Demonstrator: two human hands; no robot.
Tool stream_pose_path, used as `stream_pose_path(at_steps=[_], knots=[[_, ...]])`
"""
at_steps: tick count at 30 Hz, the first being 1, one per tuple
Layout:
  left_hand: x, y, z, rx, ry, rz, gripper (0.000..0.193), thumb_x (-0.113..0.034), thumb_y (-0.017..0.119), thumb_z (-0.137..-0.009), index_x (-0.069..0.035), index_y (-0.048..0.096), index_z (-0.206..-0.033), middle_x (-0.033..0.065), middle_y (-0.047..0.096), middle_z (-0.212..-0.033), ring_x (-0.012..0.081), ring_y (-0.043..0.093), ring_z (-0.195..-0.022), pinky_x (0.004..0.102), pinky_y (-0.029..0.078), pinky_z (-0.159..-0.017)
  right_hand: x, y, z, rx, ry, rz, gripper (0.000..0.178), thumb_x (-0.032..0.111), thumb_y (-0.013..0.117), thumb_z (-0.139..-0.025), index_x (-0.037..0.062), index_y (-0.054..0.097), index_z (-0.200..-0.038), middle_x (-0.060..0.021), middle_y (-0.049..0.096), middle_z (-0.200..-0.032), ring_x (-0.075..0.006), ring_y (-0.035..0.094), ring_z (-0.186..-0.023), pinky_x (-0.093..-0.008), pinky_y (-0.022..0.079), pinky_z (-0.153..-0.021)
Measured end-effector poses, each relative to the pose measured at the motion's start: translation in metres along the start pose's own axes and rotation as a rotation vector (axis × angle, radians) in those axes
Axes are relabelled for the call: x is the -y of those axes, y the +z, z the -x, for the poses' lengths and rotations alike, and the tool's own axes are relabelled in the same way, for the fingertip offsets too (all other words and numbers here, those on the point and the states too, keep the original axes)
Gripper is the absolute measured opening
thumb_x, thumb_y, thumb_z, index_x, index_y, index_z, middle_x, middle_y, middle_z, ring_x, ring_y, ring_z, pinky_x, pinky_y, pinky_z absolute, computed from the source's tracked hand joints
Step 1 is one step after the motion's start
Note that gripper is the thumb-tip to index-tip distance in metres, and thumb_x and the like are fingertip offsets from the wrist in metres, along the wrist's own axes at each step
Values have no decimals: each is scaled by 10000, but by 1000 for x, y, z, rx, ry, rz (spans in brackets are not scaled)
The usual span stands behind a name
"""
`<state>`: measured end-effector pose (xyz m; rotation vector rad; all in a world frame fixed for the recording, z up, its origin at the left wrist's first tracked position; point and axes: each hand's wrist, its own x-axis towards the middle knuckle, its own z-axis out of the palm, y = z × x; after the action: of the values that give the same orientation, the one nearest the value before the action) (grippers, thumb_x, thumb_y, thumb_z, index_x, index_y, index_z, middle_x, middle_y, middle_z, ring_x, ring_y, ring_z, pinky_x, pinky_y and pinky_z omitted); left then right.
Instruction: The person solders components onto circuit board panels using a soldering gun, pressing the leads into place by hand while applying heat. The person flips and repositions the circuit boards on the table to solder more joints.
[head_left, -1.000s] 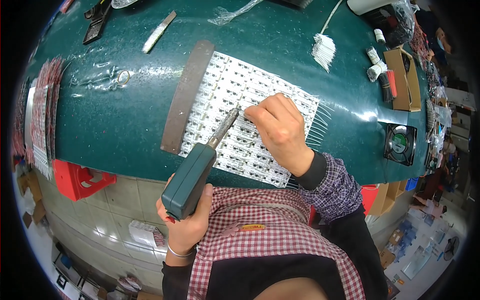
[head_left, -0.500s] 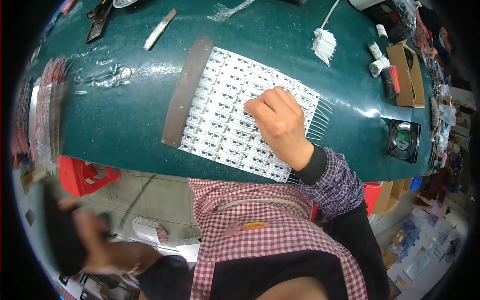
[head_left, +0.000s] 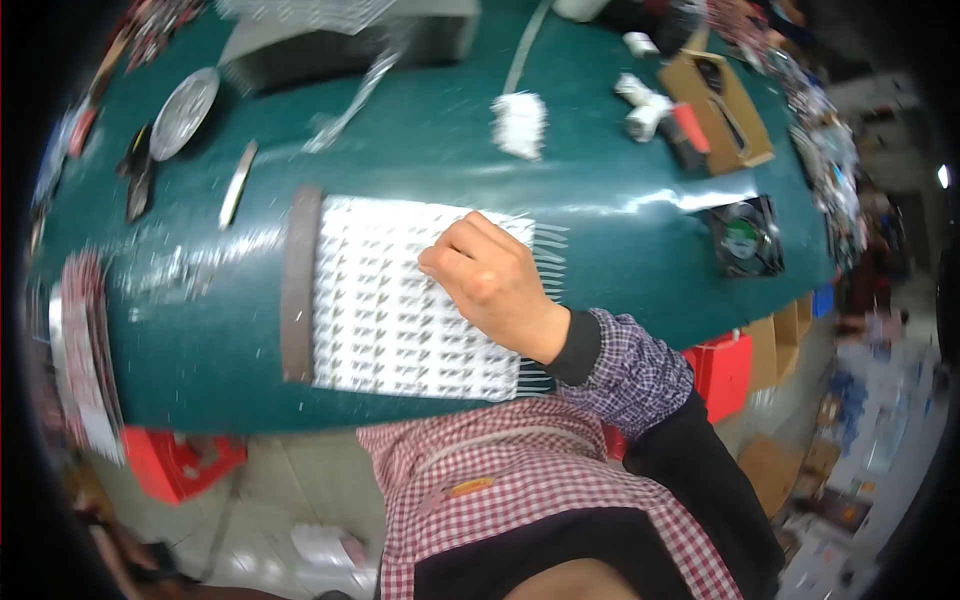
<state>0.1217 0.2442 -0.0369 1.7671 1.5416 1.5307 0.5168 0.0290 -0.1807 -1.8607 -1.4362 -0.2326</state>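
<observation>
Here's my feed, a bit smeared: the right hand [head_left: 495, 285] is over the upper right part of the white sheet [head_left: 380, 330], its fingers curled in narrow, the tips bunched by the thumb. Whether they pinch anything, I can't tell from here; same for whether they touch the sheet.

And the sheet? Lying flat on the green desk [head_left: 220, 370], near the front edge, rows of small dark marks running across it. A brown bar [head_left: 299, 285] runs down its left side, thin pale wires [head_left: 551, 255] fan out from its right.

Left hand now: I get only dark blur at the lower left rim, so no reading on it or its fingers.

Scanning the desk: white bundle [head_left: 519, 126] beyond the sheet, open carton [head_left: 745, 125] at the far right, black fan [head_left: 745, 238] nearer me on that side. Over on the left, a knife [head_left: 238, 185], then a shiny dish [head_left: 187, 113], and a stack [head_left: 90, 350] with red strands at the left end.
</observation>
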Motion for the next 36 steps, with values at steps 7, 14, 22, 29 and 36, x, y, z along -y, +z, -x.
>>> stream_pose_path(at_steps=[7,14,22,29,36], knots=[[-50,147,101,693,-350,372,520,-311,707,-952,56,597,-1304,192,649,-1091,261,606,-952,393,502,-810,-108,2,1,-139,182,532,44,80,627,-734,62,597,-761,-119,564,-855,-307,574,-844,-431,505,-687],[-95,203,119,866,-167,632,520,-324,706,-950,52,602,-1294,185,647,-1069,253,600,-942,388,502,-808,-117,-14,0,-96,65,668,108,118,669,-659,59,595,-710,-67,520,-875,-254,516,-932,-344,417,-696],[-82,201,113,834,-51,648,520,-338,705,-948,47,607,-1283,176,646,-1044,244,593,-931,383,502,-805,-119,-9,-16,-111,26,685,102,93,662,-704,44,611,-777,-81,535,-877,-251,522,-928,-350,409,-721],[-63,197,124,842,13,699,521,-350,705,-946,43,612,-1274,168,644,-1021,236,587,-921,378,501,-802,-116,-8,-12,-38,33,774,148,113,633,-755,20,613,-869,-105,549,-888,-267,532,-914,-372,418,-758],[-15,177,131,809,54,669,521,-362,704,-944,40,617,-1264,160,643,-999,227,582,-911,373,501,-800,-121,-3,-17,-12,44,637,171,119,620,-772,17,638,-908,-137,592,-941,-290,565,-930,-390,477,-770]])
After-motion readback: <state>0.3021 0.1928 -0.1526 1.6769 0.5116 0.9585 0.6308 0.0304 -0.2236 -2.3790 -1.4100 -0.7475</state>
